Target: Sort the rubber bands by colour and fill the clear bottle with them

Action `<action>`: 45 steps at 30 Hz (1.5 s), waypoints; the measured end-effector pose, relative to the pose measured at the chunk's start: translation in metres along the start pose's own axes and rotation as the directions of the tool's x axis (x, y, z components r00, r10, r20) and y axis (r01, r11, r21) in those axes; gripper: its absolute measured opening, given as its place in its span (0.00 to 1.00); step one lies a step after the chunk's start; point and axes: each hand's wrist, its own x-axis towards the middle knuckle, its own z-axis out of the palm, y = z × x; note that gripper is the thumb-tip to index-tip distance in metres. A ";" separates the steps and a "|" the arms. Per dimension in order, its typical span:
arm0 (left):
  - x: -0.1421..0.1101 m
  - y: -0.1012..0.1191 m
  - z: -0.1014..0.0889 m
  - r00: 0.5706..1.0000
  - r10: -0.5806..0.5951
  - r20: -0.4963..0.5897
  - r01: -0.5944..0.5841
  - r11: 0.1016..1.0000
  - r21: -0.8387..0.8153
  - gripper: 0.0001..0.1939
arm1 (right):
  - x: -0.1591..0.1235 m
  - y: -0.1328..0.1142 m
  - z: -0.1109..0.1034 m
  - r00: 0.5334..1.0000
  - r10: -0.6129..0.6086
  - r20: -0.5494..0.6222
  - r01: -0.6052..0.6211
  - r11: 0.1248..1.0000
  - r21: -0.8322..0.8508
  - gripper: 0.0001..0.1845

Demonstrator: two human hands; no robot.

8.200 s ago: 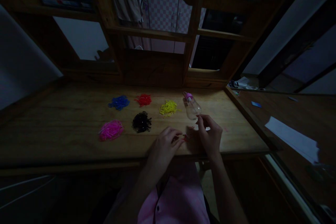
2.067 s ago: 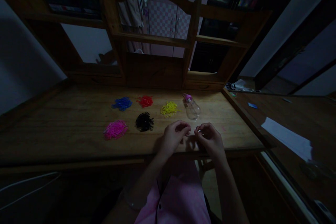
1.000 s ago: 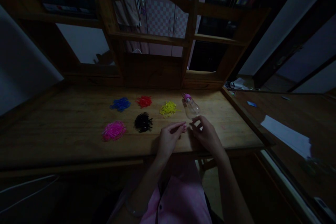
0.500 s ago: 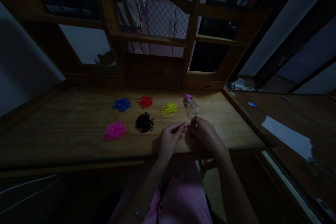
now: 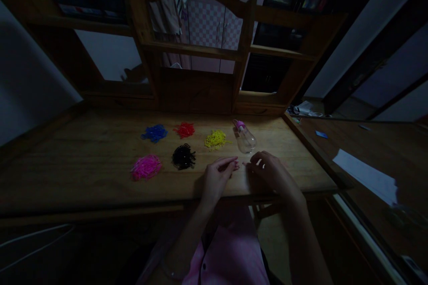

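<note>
My left hand is above the desk's front part, thumb and fingers pinched together; whatever is between the tips is too small and dim to make out. A short way to its right, my right hand has its thumb and forefinger curled towards each other. A tiny pinkish bit shows at those fingertips, its kind unclear. Just beyond the hands lies a clear bulb-shaped bottle with a purple cap. Loose piles of small elastic bands lie to the left: yellow, black, red, blue and pink.
A wooden shelf unit rises along the back of the wooden desk. To the right, a darker surface holds white paper and a small blue packet. A raised wooden edge separates the two.
My right hand has shifted slightly right and towards me, away from the bottle's base, and its finger curl has loosened. My left hand has hardly moved.
</note>
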 end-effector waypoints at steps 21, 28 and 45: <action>0.002 -0.002 0.000 0.996 0.074 -0.044 -0.075 0.997 -0.005 0.13 | 0.020 -0.028 0.005 0.990 -0.141 0.029 0.137 0.985 0.104 0.04; 0.000 0.002 0.001 0.997 0.026 -0.076 -0.034 0.994 -0.106 0.15 | -0.001 -0.035 0.026 0.990 0.047 -0.136 0.022 0.886 0.464 0.13; -0.001 0.004 0.000 0.996 0.087 -0.022 -0.087 0.996 0.001 0.12 | -0.005 -0.036 0.037 0.982 0.175 -0.071 -0.074 0.700 0.710 0.12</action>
